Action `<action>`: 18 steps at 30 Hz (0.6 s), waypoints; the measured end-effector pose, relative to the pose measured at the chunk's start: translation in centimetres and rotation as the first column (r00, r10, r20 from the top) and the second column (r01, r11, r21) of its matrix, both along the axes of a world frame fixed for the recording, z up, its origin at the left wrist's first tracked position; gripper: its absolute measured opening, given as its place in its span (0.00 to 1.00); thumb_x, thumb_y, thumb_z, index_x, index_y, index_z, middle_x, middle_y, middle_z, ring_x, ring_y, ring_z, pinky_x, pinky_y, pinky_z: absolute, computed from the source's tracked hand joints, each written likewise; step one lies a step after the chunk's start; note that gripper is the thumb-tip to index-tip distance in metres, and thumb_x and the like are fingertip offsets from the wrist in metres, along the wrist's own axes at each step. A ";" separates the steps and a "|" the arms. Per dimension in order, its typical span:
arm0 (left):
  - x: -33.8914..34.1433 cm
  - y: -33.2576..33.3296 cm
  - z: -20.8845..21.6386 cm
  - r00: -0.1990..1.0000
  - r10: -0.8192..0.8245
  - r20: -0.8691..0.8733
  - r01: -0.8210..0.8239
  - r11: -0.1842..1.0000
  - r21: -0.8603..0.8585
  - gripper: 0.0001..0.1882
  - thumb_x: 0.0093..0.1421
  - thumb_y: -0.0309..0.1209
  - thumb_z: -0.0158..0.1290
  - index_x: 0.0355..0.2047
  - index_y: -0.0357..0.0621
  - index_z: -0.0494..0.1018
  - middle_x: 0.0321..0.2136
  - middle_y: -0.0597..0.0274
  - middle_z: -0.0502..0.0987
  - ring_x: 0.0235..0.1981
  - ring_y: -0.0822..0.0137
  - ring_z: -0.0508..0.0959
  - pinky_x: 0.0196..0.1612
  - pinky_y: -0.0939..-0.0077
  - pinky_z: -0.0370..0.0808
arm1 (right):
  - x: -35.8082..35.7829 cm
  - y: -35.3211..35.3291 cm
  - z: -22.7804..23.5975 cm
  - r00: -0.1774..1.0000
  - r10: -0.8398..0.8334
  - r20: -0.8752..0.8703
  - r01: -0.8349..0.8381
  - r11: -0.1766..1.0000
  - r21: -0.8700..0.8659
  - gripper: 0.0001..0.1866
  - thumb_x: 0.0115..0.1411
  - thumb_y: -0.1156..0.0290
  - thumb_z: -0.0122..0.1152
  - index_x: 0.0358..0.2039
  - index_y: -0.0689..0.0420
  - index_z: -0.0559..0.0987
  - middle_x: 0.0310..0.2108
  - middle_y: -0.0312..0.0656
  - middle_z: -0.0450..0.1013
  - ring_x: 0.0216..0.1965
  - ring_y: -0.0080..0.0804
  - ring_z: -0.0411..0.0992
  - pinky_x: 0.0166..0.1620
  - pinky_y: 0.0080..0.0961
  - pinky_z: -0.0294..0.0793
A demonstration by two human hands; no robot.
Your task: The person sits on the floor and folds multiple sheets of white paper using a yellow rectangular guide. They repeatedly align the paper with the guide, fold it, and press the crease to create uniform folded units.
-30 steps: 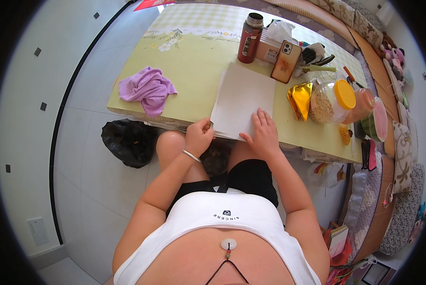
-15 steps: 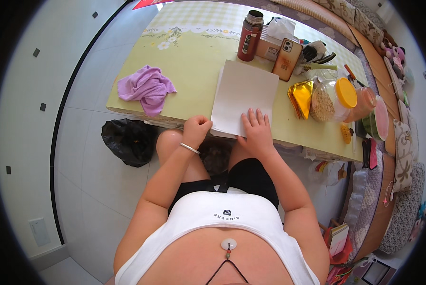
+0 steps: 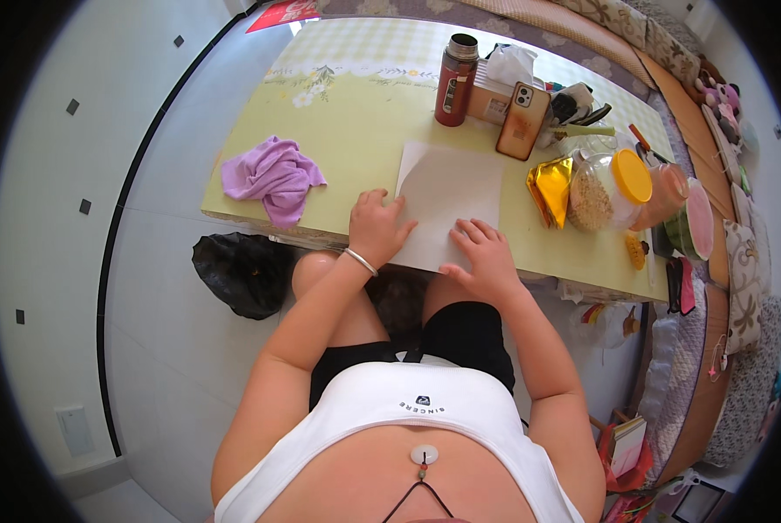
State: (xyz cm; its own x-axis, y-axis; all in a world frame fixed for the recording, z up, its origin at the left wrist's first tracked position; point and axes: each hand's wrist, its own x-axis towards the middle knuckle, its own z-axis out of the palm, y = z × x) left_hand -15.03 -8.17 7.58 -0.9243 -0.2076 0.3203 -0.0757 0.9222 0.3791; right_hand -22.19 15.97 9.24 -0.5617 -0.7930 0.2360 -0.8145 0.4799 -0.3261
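Observation:
White paper (image 3: 450, 187) lies on the yellow-green table (image 3: 356, 122), its near end reaching the front edge. I cannot tell whether it is one sheet or several. My left hand (image 3: 376, 228), with a silver bangle at the wrist, rests at the paper's left side, fingers apart and thumb pointing inward over it. On the lower right part of the paper lies my right hand (image 3: 485, 263), its fingers stretched out and thumb spread. Neither hand grips anything.
A purple cloth (image 3: 274, 181) lies at left. Behind the paper stand a red thermos (image 3: 456, 83) and a propped phone (image 3: 523, 122). To the right are a gold packet (image 3: 551, 187), a yellow-lidded jar (image 3: 593, 196) and a cut watermelon (image 3: 691, 222). A black bag (image 3: 244, 275) sits below.
My left hand has opened from a closed pinch at the paper's near left corner and moved up along its side. The paper has come nearer and sits straighter. My right hand's thumb has spread.

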 end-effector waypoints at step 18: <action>-4.0 -0.8 -2.0 0.982 -0.185 -0.044 0.185 0.983 -0.016 0.29 0.52 0.30 0.53 0.58 0.42 0.72 0.62 0.51 0.69 0.64 0.49 0.67 0.68 0.44 0.58 | -8.4 -2.5 -3.9 0.997 -0.071 0.003 0.071 0.997 0.017 0.38 0.60 0.49 0.64 0.65 0.57 0.69 0.70 0.48 0.59 0.73 0.48 0.51 0.73 0.50 0.46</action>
